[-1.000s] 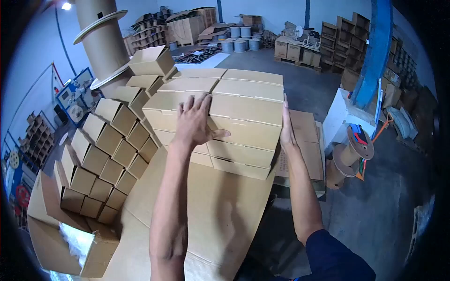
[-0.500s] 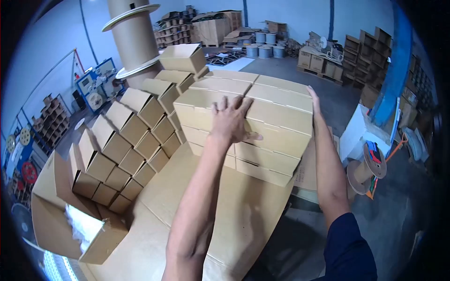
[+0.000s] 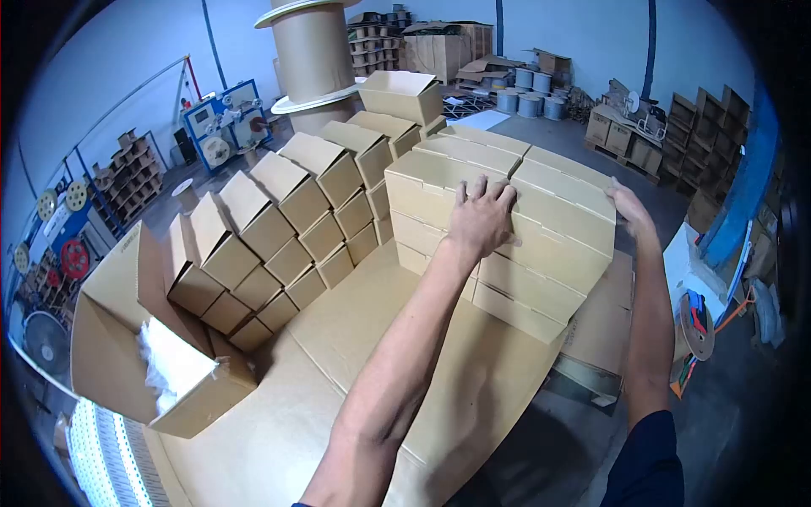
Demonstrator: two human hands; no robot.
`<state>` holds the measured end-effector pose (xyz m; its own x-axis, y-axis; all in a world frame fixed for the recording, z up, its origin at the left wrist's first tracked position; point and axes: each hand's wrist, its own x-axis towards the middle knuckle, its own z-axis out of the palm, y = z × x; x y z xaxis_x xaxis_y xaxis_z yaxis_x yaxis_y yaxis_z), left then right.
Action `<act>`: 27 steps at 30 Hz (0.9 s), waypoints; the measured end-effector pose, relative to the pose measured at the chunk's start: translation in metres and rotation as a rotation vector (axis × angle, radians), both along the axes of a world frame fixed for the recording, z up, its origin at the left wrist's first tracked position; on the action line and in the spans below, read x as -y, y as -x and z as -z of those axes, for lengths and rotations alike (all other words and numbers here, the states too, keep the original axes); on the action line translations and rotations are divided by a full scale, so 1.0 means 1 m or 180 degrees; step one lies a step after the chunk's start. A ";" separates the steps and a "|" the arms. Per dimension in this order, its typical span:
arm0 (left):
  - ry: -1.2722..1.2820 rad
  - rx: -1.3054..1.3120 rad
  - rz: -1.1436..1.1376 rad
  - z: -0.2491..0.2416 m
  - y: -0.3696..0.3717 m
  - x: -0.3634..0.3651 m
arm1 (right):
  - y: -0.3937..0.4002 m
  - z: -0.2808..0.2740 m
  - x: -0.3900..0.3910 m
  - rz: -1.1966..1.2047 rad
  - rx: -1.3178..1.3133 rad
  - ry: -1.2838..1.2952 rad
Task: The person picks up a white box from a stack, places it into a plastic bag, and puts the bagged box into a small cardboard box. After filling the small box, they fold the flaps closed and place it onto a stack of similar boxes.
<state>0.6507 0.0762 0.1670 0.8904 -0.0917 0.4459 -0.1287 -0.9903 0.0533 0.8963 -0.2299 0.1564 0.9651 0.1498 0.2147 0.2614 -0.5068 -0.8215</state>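
Note:
A block of closed brown cardboard boxes (image 3: 549, 232), stacked in layers and two columns, stands on a flat cardboard-covered surface (image 3: 338, 372). My left hand (image 3: 481, 218) rests against the front and upper front edge of the block, near the seam between the columns, its fingers spread. At the far right top edge, my right hand (image 3: 629, 207) touches the block's side with its fingers extended. Neither hand is wrapped round a box. To the left stand rows of stacked boxes with loose lids (image 3: 287, 182).
An open carton (image 3: 110, 338) with white plastic inside sits at the near left. Behind the boxes rises a large spool (image 3: 312, 59). A blue machine (image 3: 224, 127) stands at the back left. On the right are a blue post (image 3: 735, 194) and a smaller reel (image 3: 697, 329).
The view has turned left, so everything appears further right. My right hand has shifted on the block's right side, its fingers now angled toward the top corner. My left hand stays near the seam.

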 end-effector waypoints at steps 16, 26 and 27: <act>-0.0629 0.0203 -0.0625 -0.024 0.077 -0.158 | 0.187 -0.097 -0.229 -0.1564 0.1581 0.1250; -0.0677 -0.0248 -0.0838 -0.030 -0.094 -0.253 | 0.022 -0.088 -0.398 -0.0732 0.2169 0.0563; -0.0559 -0.0268 -0.0835 -0.036 -0.099 -0.247 | 0.010 -0.089 -0.409 -0.0614 0.2008 0.0429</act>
